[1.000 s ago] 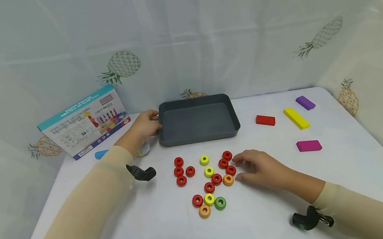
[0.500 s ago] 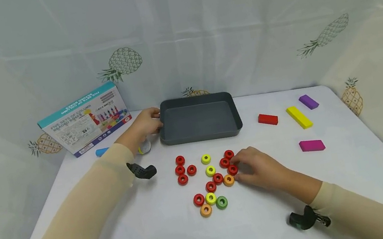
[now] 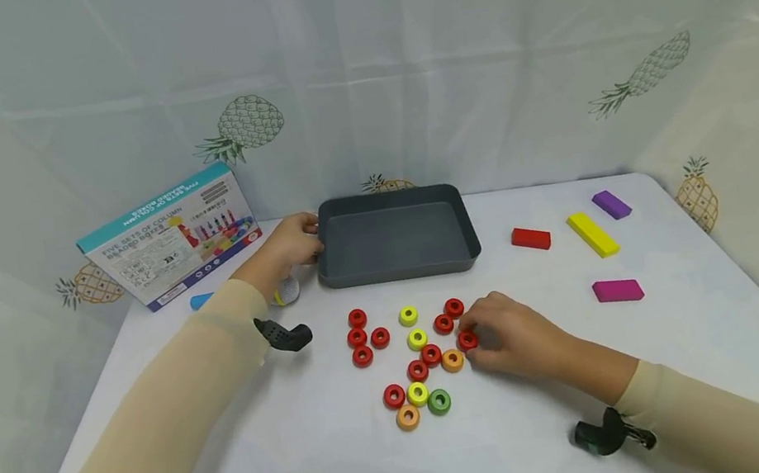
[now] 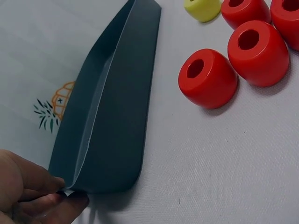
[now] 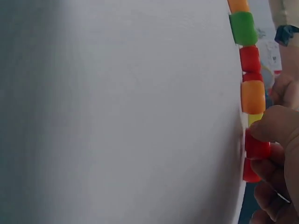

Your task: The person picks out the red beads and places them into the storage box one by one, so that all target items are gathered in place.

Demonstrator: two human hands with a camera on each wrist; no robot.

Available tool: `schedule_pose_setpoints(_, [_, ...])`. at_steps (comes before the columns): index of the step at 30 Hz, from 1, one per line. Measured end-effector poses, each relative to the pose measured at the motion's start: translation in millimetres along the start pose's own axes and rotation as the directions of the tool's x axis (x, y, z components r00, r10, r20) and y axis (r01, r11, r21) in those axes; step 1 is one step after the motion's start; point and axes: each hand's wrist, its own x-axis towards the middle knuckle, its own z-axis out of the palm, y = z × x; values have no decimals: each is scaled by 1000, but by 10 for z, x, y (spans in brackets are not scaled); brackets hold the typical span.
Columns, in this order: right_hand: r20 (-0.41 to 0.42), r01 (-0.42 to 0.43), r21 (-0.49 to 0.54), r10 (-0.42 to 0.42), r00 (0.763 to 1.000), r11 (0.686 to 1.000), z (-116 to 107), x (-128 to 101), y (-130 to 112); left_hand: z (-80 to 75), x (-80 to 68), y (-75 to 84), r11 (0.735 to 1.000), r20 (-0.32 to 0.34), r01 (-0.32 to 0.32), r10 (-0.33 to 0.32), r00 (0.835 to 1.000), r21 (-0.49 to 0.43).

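Observation:
At the back of the table my left hand (image 3: 293, 242) pinches the left rim of a dark grey rectangular tray (image 3: 395, 238). In the left wrist view, the thumb and fingers (image 4: 46, 203) meet at the tray's corner. My right hand (image 3: 517, 335) pinches a red bead (image 3: 467, 340) between thumb and fingers, low at the table, on the right of a loose group of beads. Close by it are an orange bead (image 3: 452, 360) and another red bead (image 3: 443, 324). In the right wrist view, the thumb partly covers the held red bead (image 5: 257, 147).
More red beads (image 3: 357, 338), yellow beads (image 3: 417, 339) and a green bead (image 3: 439, 402) lie in front of the tray. A printed box (image 3: 172, 238) leans at the back left. Red (image 3: 530, 238), yellow (image 3: 593, 234), purple (image 3: 611, 204) and magenta blocks (image 3: 618, 290) lie at right.
My right hand has closed its fingers on the red bead and drawn it slightly right, away from its neighbours. The left hand stays at the tray's rim.

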Motion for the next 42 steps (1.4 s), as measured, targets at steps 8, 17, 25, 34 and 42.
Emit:
schedule_pose_setpoints(8, [-105,-80,43,84,991,996,-573,278,38,-38,39,28,1000,-12,6,-6,1000,-2])
schedule_pose_setpoints(17, [-158,-98,119,117,981,988,-920,1261,137,-39,40,-39,999,-22,1,-1,1000,37])
schedule_pose_setpoints(25, [-38,-163,20,164,986,986,-478,1770,438,17,30,-38,996,-31,-2,5,1000,84])
schedule_pose_setpoints(34, [-47,-161,-191,154,987,968,-240,1822,627,38,-3,-3,990,-48,-8,15,999,142])
schedule_pose_setpoints(42, [-25,-92,40,93,995,995,-583,1490,466,33,15,9,989,-44,-1,7,999,151])
